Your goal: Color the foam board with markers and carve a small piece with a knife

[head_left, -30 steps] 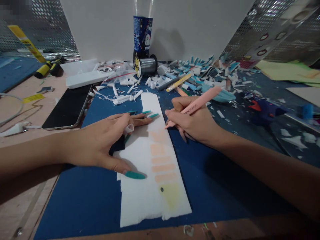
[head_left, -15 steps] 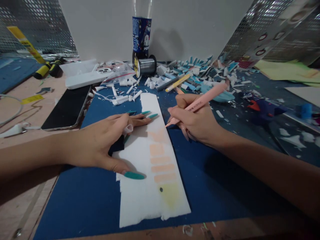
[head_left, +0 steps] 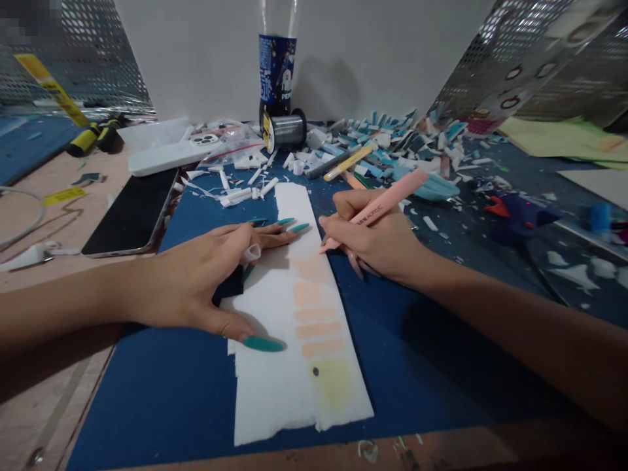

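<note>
A long white foam strip lies on a blue mat, with several peach-coloured bars and a pale yellow patch painted on its right side. My left hand, with teal nails, lies flat and spread on the strip's left part, pressing it down. My right hand grips a pink acrylic marker like a pen. The marker's tip touches the strip's right edge just above the topmost peach bar.
A black phone lies left of the mat. Behind it sit a white box, a plastic bag, a wire spool and a blue-labelled bottle. Blue and white scraps and a yellow pen litter the back right.
My right hand with the marker has shifted back and forth a little over the top peach bar. The left hand stays put on the strip.
</note>
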Motion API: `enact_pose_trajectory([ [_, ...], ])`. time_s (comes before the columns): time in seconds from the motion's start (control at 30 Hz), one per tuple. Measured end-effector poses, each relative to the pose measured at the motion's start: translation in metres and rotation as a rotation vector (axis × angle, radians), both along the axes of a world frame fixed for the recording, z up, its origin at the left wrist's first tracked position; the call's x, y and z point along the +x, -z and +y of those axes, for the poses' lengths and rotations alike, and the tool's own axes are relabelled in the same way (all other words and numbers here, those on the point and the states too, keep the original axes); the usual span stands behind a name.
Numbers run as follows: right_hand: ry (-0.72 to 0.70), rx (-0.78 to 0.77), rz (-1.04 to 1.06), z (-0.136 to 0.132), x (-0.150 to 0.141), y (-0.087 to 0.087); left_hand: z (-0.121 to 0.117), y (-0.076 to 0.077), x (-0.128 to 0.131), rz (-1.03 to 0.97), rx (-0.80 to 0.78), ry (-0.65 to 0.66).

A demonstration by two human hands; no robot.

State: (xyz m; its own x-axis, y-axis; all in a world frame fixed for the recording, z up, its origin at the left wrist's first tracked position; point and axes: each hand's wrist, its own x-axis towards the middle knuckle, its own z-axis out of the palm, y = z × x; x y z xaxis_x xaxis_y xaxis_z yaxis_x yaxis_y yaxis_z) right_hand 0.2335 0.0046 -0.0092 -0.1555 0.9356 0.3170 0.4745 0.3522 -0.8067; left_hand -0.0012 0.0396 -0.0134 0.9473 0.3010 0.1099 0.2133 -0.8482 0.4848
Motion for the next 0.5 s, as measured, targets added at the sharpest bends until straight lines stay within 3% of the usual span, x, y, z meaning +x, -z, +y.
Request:
enact_pose_trajectory([
  [0.23, -0.093, -0.057, 0.024, -0.0055, -0.0003, 0.0007, -0.0007, 0.0003, 0.0009, -0.026, 0.001, -0.004],
  [0.5, -0.015, 0.006, 0.064, -0.0057, -0.0001, 0.0016, -0.0009, 0.0014, -0.0007, -0.017, -0.049, -0.023],
])
